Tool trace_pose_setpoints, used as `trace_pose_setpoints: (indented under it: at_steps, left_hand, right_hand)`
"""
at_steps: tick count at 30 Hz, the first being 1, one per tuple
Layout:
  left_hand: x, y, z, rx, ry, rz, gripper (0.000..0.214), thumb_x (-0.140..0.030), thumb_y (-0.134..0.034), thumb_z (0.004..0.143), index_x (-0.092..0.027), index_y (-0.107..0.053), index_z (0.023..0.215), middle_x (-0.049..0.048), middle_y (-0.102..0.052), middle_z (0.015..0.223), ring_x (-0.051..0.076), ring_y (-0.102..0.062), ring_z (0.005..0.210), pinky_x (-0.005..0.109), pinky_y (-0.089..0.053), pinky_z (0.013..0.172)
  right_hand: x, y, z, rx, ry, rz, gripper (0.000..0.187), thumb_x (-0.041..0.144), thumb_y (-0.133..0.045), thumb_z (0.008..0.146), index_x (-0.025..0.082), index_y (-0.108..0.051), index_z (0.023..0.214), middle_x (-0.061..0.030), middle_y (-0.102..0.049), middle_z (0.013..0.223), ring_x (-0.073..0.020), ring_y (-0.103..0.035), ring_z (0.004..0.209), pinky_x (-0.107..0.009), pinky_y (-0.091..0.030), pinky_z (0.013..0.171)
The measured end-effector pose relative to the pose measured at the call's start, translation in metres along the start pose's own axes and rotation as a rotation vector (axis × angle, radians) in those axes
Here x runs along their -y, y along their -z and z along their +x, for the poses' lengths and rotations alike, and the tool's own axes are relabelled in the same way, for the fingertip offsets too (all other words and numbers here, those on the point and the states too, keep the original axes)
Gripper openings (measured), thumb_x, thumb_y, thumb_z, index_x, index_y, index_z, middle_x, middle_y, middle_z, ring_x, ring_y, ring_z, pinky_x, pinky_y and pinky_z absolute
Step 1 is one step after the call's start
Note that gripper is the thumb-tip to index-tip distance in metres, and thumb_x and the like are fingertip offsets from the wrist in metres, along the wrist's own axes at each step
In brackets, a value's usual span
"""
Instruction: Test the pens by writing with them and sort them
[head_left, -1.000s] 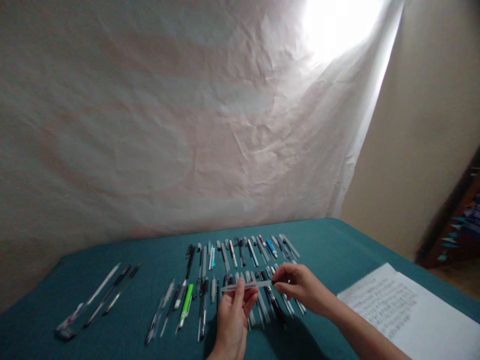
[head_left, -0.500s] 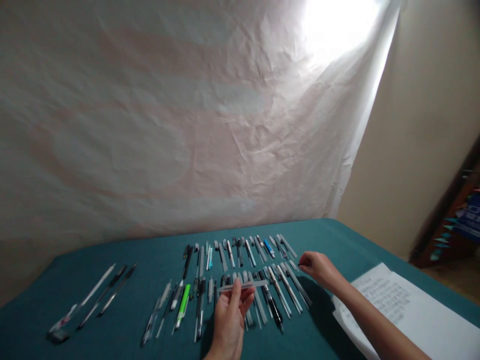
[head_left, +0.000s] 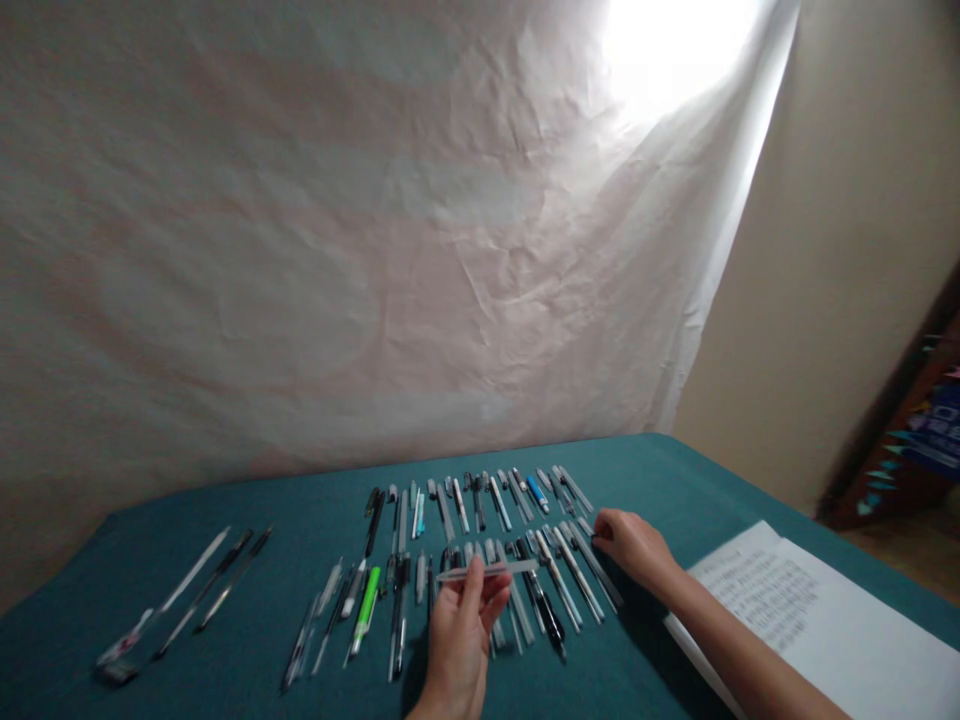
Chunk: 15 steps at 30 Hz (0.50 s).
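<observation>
My left hand is raised over the near row of pen parts, thumb and fingers closed on a clear pen barrel held crosswise. Beneath it lie a black pen and several translucent barrels. My right hand rests low at the right end of the rows, its fingers pinched together. Its fingertips are beside a small translucent piece and a clear barrel; anything between them is hidden. Left of my left hand lies a bright green pen.
A far row of pens and caps includes a blue pen. Three long thin pens or refills lie at the left, one a black-and-clear pen. Written paper sheets lie under my right forearm. A pale sheet hangs behind the table.
My right hand has shifted slightly left and down, closer to the end of the rows. My left hand stays in place with the clear pen barrel.
</observation>
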<state>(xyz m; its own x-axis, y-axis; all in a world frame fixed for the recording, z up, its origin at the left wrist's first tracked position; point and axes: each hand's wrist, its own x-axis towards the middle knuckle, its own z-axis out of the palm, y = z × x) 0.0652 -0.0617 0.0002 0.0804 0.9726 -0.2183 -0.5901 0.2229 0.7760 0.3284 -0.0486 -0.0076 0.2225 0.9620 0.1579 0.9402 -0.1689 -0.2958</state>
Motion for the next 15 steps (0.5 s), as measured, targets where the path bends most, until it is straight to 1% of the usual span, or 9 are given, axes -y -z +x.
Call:
trace_pose_setpoints:
  at_steps: [8,15]
  left_hand:
    - [0.0014,0.0003,0.0009,-0.001,-0.004,0.010,0.011,-0.020,-0.058,0.078,-0.009,-0.060,0.080,0.0091,-0.067,0.079,0.014,-0.065,0.073,0.022,-0.055,0.064]
    - [-0.0009,-0.0006,-0.0007,0.001,0.003,0.018,0.012,-0.021,-0.059,0.078,-0.010,-0.060,0.080,0.0091,-0.067,0.080,0.015,-0.065,0.074,0.023,-0.055,0.065]
  right_hand:
    - [-0.0046,-0.0013,0.0026,0.038,-0.004,-0.002,0.010,0.029,-0.059,0.068,0.022,-0.062,0.073,-0.0021,-0.064,0.074,-0.0152,-0.057,0.069,-0.020,-0.030,0.055]
    - [-0.0011,-0.0018,0.0016,0.020,-0.017,0.015,0.011,0.029,-0.058,0.070,0.020,-0.062,0.074,-0.0036,-0.064,0.073,-0.0155,-0.057,0.069,-0.020,-0.031,0.055]
